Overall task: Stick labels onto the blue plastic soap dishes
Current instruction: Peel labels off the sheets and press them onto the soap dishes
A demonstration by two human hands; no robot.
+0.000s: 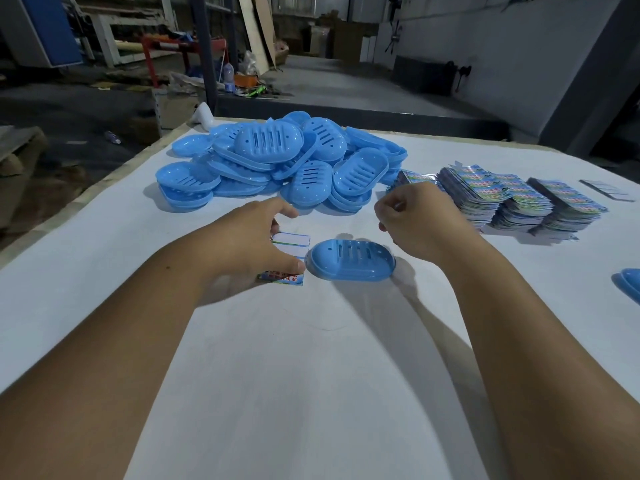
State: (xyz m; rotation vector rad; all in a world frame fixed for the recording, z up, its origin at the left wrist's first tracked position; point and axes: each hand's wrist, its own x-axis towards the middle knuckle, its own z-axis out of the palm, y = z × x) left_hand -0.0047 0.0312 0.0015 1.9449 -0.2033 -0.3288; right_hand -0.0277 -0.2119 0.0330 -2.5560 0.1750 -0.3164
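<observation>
One blue soap dish (351, 259) lies upside down on the white table (311, 358), between my hands. My left hand (252, 240) reaches over a label (291, 245) just left of that dish, thumb on its near edge and fingers at its far edge, gripping it. The label shows a white back and a printed strip at the near end. Above and right of the dish, my right hand (415, 220) hovers with curled fingers and nothing visible in them. A big pile of blue soap dishes (277, 161) sits behind.
Several stacks of printed labels (519, 199) stand at the right, with a small grey sheet (609, 190) beyond them. Part of another blue dish (630, 284) shows at the right edge. The table's left edge (104, 181) runs diagonally beside a cluttered workshop floor.
</observation>
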